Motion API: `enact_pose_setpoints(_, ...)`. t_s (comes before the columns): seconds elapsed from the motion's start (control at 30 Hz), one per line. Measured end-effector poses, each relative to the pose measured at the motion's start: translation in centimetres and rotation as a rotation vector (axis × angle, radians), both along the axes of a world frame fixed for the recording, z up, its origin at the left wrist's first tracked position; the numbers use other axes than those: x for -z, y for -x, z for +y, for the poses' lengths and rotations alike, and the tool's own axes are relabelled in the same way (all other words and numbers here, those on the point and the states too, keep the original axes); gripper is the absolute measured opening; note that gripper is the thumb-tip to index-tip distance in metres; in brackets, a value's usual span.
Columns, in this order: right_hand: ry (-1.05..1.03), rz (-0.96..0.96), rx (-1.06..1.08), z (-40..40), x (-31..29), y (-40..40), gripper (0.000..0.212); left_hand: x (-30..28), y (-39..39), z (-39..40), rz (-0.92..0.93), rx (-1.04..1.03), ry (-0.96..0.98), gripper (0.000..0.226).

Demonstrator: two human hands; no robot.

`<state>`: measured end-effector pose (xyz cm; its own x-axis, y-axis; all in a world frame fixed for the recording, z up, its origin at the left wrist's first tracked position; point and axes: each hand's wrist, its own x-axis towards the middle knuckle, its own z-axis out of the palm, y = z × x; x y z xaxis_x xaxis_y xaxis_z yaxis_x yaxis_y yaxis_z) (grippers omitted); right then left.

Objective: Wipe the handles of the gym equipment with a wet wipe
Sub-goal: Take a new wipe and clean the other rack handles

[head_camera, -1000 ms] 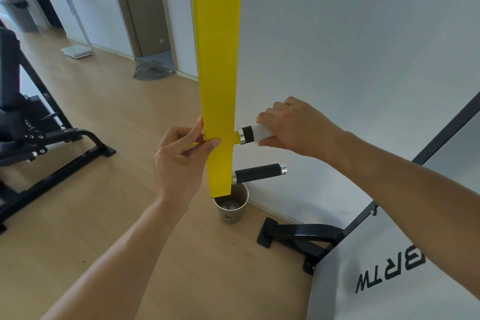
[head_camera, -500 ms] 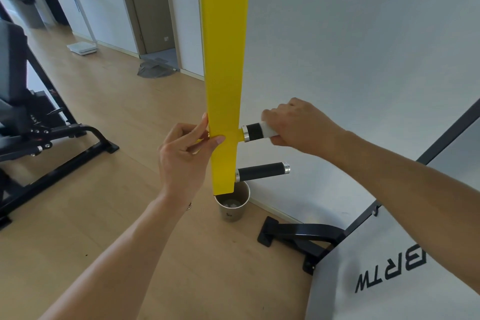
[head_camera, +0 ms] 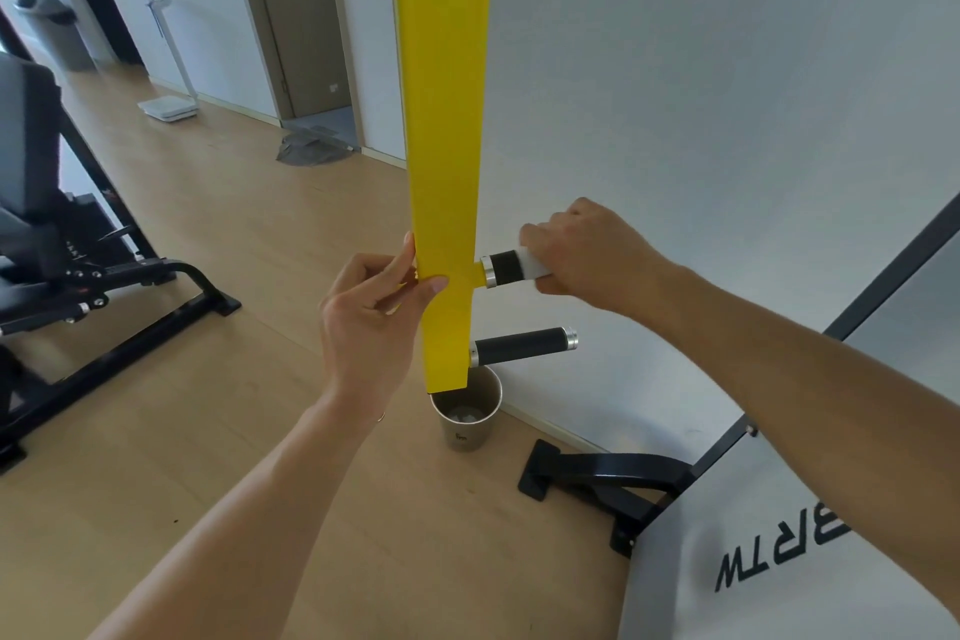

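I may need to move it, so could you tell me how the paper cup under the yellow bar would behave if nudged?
The paper cup looks light and nearly empty, so it would probably slide or tip easily. Its thin walls would likely crush if squeezed.

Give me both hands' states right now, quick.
Left hand: fingers pinch the edge of the yellow bar.
Right hand: closed around the wipe, wrapped on the upper handle.

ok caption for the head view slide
Right hand wipes upper black handle with wet wipe; left hand steadies yellow bar.
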<state>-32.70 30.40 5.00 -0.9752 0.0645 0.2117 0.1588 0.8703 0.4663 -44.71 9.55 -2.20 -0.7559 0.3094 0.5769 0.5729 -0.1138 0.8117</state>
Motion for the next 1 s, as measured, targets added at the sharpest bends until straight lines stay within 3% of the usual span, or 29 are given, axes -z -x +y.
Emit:
enact_pose_setpoints(0.17,-0.021,-0.013,0.116,3.0,-1.0,-2.6,0.022,0.6,-0.2,0.2,0.018,0.003,-0.032,0.036)
enact_pose_setpoints(0.33,0.022,-0.025,0.019,-0.9,0.4,1.7,0.027,0.5,0.1,0.3,-0.013,0.007,-0.026,0.037)
enact_pose_setpoints(0.53,0.062,0.106,-0.017,-1.1,1.6,1.7,0.028,0.3,0.4,0.3,0.005,0.016,-0.018,0.038)
enact_pose_setpoints(0.83,0.024,0.209,0.148,0.9,1.1,-1.8,0.014,1.0,-0.2,0.1,0.048,0.004,-0.018,0.035)
enact_pose_setpoints(1.0,0.073,0.034,0.079,-3.6,1.8,2.2,0.034,1.1,0.0,-0.1,0.047,0.012,-0.006,0.038)
